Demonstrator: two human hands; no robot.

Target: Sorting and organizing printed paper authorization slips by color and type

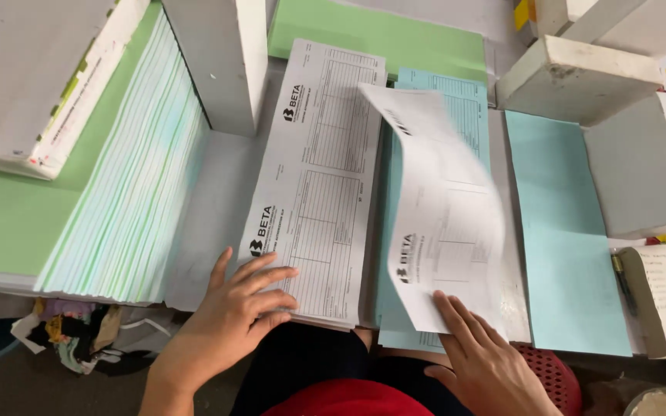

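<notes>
The white form stack was pressed flat by the open left hand; a loose white sheet was pinched and lifted by the right hand above the blue pile.

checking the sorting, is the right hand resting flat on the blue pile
No, the right hand is lifting a white form sheet above the blue pile.
</notes>
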